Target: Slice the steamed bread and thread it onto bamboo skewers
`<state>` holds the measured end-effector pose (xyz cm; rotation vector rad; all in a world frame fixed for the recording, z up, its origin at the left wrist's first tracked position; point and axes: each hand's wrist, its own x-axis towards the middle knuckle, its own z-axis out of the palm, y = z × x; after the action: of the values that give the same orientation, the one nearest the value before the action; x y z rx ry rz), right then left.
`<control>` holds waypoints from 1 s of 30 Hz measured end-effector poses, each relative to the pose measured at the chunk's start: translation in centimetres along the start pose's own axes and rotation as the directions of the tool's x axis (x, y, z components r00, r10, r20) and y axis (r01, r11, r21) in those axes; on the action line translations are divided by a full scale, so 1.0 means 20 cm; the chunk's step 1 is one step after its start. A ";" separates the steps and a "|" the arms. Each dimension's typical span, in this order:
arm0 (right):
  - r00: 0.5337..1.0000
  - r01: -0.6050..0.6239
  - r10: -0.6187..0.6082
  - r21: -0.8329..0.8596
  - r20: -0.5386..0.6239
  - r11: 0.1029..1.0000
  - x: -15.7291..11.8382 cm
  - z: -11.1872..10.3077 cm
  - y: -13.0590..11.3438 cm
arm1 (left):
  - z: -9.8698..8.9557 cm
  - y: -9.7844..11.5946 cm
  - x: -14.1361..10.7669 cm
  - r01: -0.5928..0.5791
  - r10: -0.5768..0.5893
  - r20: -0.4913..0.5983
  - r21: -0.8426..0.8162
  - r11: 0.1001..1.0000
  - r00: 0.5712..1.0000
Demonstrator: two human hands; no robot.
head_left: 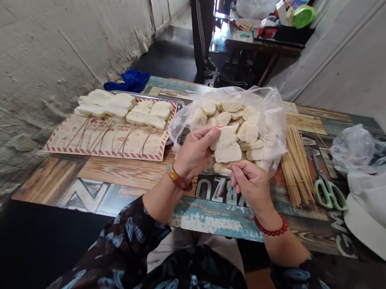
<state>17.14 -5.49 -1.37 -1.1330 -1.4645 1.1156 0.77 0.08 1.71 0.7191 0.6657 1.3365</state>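
My left hand [197,150] grips pale bread slices [228,152] between thumb and fingers, above an open clear plastic bag [269,105] full of similar slices. Just right of and below the held slices, my right hand [250,183] is closed in a pinch; whatever is between its fingertips is too small to make out. To the left, skewered bread slices [112,105] lie in rows on a metal tray [179,102], their sticks resting on printed paper [107,145] with a red striped border. A bundle of wooden skewers [296,172] lies right of the bag.
Green-handled scissors [330,193], a crumpled plastic bag [359,147] and a white cap [380,202] are on the right. A blue cloth [130,81] lies at the back left. Beyond the patterned table [121,173], a person [200,17] stands near another cluttered table [242,39].
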 end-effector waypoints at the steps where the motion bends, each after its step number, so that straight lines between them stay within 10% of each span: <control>1: 1.000 0.005 -0.005 0.000 -0.001 1.000 0.00 0.00 0.00 | 0.00 0.00 0.00 -0.004 0.004 0.002 0.004 1.000 1.000; 13: 0.999 0.028 -0.030 -0.036 -0.044 0.999 0.01 -0.03 0.01 | 0.02 -0.04 -0.01 0.000 -0.004 0.032 0.121 0.993 0.999; 20: 0.965 0.065 -0.057 0.024 -0.256 0.998 0.02 -0.12 0.01 | -0.06 -0.01 0.03 -0.134 0.092 0.128 0.366 0.921 0.987; 25: 0.930 0.063 -0.031 0.074 -0.365 0.995 0.05 -0.16 -0.01 | -0.10 0.00 0.06 -0.439 0.236 0.376 0.830 0.344 0.896; 30: 0.942 0.095 -0.055 0.107 -0.332 0.990 0.06 -0.16 -0.01 | -0.11 -0.02 0.07 -0.586 -0.014 0.594 0.789 -0.186 0.804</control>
<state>20.02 -4.03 -0.58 -1.1076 -1.1546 0.8996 -0.53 1.55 -0.03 2.6113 1.1884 0.7012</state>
